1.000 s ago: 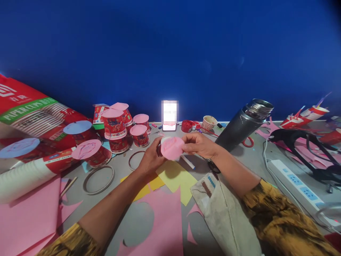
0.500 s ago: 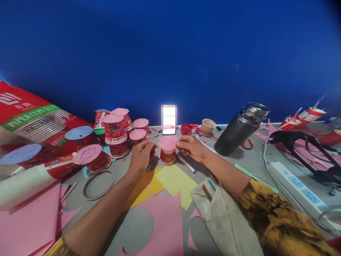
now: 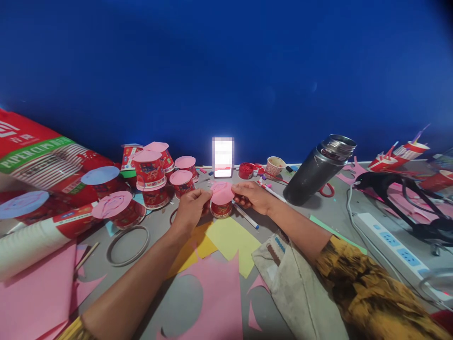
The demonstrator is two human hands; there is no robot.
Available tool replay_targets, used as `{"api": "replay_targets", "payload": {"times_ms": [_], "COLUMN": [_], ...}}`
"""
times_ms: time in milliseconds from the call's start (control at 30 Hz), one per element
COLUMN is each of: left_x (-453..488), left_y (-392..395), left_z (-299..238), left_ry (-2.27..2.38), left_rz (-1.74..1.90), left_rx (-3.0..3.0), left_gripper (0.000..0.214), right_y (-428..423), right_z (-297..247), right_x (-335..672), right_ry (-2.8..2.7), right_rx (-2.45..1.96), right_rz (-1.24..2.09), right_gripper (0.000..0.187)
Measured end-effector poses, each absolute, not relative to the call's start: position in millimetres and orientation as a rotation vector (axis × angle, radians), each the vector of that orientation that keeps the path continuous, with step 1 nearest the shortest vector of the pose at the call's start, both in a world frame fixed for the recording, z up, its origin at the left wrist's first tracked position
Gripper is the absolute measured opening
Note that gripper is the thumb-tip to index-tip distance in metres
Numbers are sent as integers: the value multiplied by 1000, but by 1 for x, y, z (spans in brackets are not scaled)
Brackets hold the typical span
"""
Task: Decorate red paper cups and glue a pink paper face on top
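A pink paper disc (image 3: 222, 193) rests on the base of an upside-down red paper cup (image 3: 221, 210) at the middle of the table. My right hand (image 3: 253, 196) pinches the disc's right edge between thumb and fingertips. At its left edge, my left hand (image 3: 194, 205) is closed too, with its fingertips on the disc. Beside the cup, under my right hand, lies a white marker (image 3: 247, 217) with a blue end. Just in front are a yellow paper sheet (image 3: 231, 241) and an orange one (image 3: 193, 250).
Several red cups topped with paper discs (image 3: 150, 165) stand at left, near a tape ring (image 3: 128, 245). A lit phone (image 3: 223, 158) leans on the blue wall. On the right are a dark flask (image 3: 316, 172) and a power strip (image 3: 391, 241). Cut pink paper (image 3: 222, 293) lies in front.
My left hand has moved right and now touches the disc's left edge. The disc has tilted slightly toward me, while my right hand keeps its pinch.
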State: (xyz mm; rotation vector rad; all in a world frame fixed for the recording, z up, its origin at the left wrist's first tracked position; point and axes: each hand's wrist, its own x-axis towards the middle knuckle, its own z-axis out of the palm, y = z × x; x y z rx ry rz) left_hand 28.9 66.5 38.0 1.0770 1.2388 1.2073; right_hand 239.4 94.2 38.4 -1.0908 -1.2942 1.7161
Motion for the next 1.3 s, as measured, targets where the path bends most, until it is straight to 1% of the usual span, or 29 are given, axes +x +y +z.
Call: {"api": "replay_targets", "payload": {"times_ms": [433,733,1133,1300], "left_x": [30,30,31,30], "left_y": [70,72,75,77], "left_z": [32,30,27,27], "left_ry": [1198,1162,1111,1101], "left_rz": [1185,1172,1157,1153], "left_rx": [973,945,892,877], "left_gripper": [43,45,45,44], "right_y": [95,96,97,98], "right_z": [33,33,29,26], "right_x": [235,233,232,229], "right_ry": [-1235,-1225,-1244,-1241], "right_rx": [-1134,-1153,-1180,-1166], "right_rz": [1780,1722,1649,1504], "right_gripper": [52,45,47,51]}}
